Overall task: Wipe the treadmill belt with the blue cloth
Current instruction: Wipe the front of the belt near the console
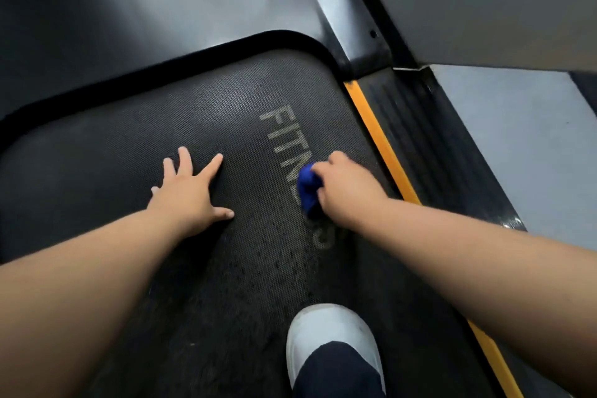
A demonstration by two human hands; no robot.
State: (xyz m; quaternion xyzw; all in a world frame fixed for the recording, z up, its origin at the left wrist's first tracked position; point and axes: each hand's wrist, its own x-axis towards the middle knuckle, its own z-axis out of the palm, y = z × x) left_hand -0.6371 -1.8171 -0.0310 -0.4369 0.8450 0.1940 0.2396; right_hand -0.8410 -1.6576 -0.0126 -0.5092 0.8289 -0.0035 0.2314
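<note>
Nearest, the left forearm [80, 268] and right forearm [468, 252] reach forward and down, with a white-toed shoe [329, 329] planted between them. At the far end of the right forearm, the blue cloth [308, 187] sits bunched on the treadmill belt [193, 113], covering the middle letters of the grey lettering [281, 136]. Its long axis runs roughly along that lettering, away from the person. It pokes out on the inner side of the right hand [350, 191], toward the left hand [190, 191], so the right hand alone is on the job. The right fingers [323, 168] are curled tight round the wad, pressing it to the belt. The left fingers [213, 165] are straight and spread, palm flat on the belt, grasping nothing, probably bracing the body. The two hands lie well apart. With the yellow strip [381, 139] close on the right, most open belt lies leftward and ahead, so the next stroke likely sweeps that way. Beyond the strip run the ribbed side rail [426, 139] and grey floor [517, 139]; the motor cover [161, 3] rises ahead.
</note>
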